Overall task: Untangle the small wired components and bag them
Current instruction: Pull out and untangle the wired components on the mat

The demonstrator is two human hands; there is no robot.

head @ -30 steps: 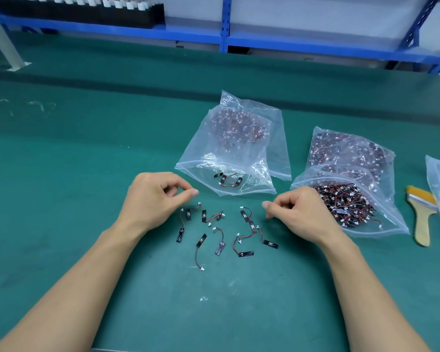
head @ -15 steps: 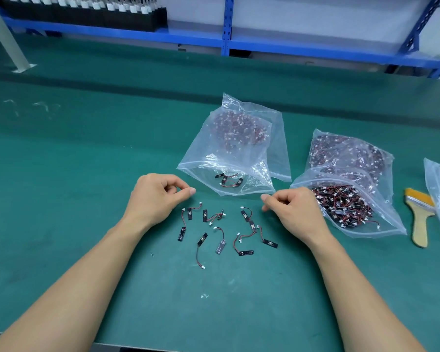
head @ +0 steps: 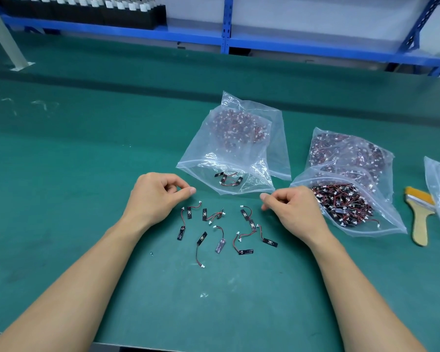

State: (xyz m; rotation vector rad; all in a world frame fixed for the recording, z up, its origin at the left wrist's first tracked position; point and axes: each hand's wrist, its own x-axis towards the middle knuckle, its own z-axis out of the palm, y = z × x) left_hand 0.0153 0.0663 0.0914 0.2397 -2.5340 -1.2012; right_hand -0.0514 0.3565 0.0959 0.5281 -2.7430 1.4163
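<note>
- The dark green matted worktop (head: pixel 61 199) carries everything. Its plain surface probably makes the tiny parts easy to pick out.
- The blue metal shelving (head: pixel 226 41) stands along the far edge, out of reach and apparently not in use.
- The crammed clear plastic bag (head: pixel 361 224) lies just beside the right hand with its mouth gaping toward the person. It looks like the tangled supply, kept where a clump can be pulled out.
- The nearly empty clear plastic bag (head: pixel 239 158) lies just beyond the hands with its mouth facing them. A few pieces are already inside, so it is likely the receiving bag.
- The left hand (head: pixel 158 196) hovers at the left edge of the scatter. Its fingers are curled in and the thumb tip points out, and nothing shows in its grasp.
- The right hand (head: pixel 292 212) mirrors it on the right edge, thumb meeting forefinger, with nothing visible between them.
- The yellow-bristled wooden brush (head: pixel 419 214) lies well apart to the right, perhaps for sweeping the worktop.
- The loose black strip components with red leads and white plugs (head: pixel 202 238) lie between the hands. Most are separated, though a few on the right overlap.
</note>
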